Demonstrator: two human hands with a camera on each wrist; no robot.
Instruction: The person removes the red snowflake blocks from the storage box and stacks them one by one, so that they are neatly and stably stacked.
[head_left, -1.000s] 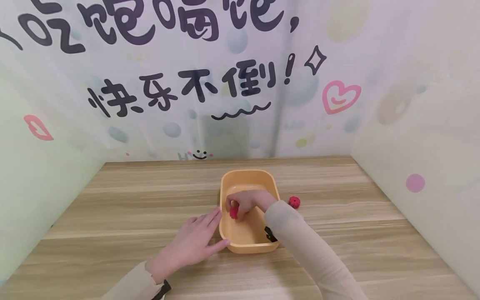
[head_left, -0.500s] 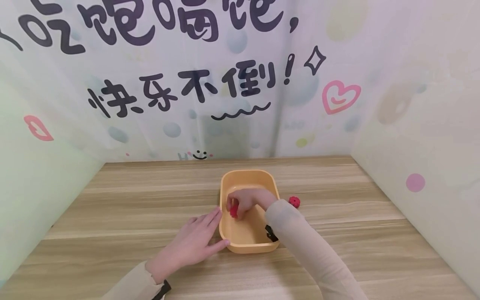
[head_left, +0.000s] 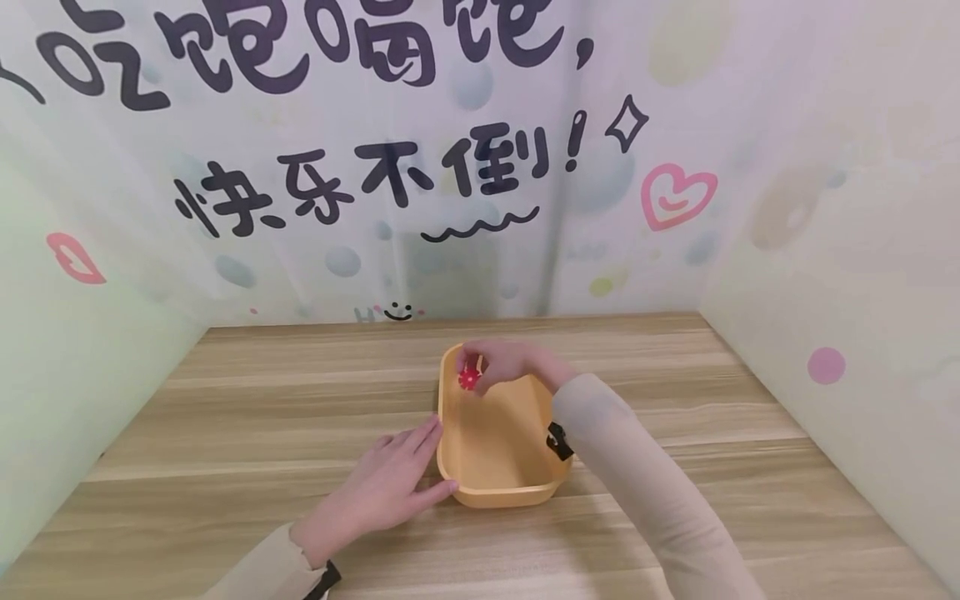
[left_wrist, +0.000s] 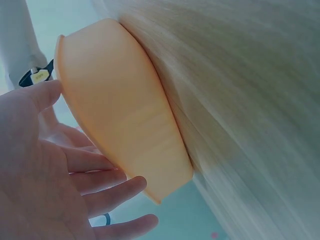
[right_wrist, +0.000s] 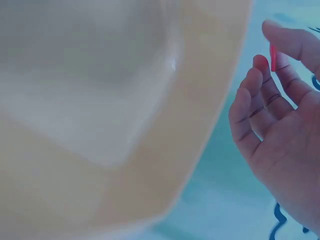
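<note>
A thin red notched disc point(head_left: 469, 378) is pinched between the thumb and fingers of my right hand point(head_left: 498, 362), over the far end of the orange-yellow bin point(head_left: 498, 497). In the right wrist view the red disc point(right_wrist: 273, 57) shows edge-on, above the bin's rim point(right_wrist: 220, 110). My left hand point(head_left: 378, 479) rests against the bin's left side, fingers extended and thumb at the near left corner. The left wrist view shows the left hand point(left_wrist: 75, 175) with its straight fingers along the bin's outer wall point(left_wrist: 115, 100).
The bin stands on a wood-grain table point(head_left: 262, 417) whose far edge meets a printed curtain point(head_left: 337, 275). Pale side walls point(head_left: 832, 275) close off left and right. My right sleeve point(head_left: 637, 475) crosses the bin's right edge and has a black strap point(head_left: 558, 442).
My right hand has lifted the red disc from low inside the bin toward its far end. A second red disc, earlier right of the bin, is hidden behind the sleeve. My left hand stays put.
</note>
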